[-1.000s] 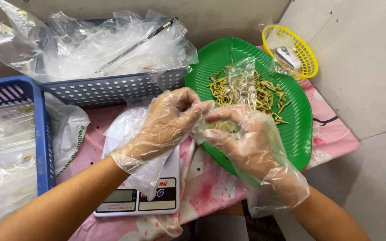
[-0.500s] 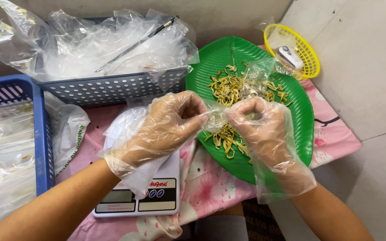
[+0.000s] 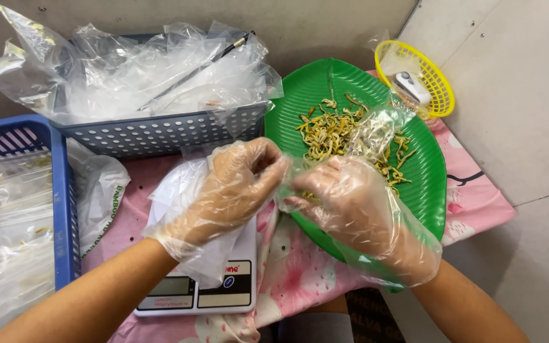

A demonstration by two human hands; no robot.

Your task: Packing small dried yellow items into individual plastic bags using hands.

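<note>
Over the green tray [image 3: 427,171], gloved left hand [image 3: 233,187] and right hand [image 3: 351,206], both pinching a clear bag [image 3: 370,133]

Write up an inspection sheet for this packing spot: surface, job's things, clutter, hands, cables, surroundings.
Surface: pink floral cloth covers the table.
Job's things: small clear bag held over the green leaf-shaped tray; yellowish dried strips piled on the tray.
Clutter: grey perforated basket of clear bags, blue basket with filled packets, white digital scale, yellow basket holding a small white device.
Hands: left hand and right hand, both in loose plastic gloves, pinching the bag.
Cables: nothing seen.
Surroundings: grey walls close behind and to the right.
</note>
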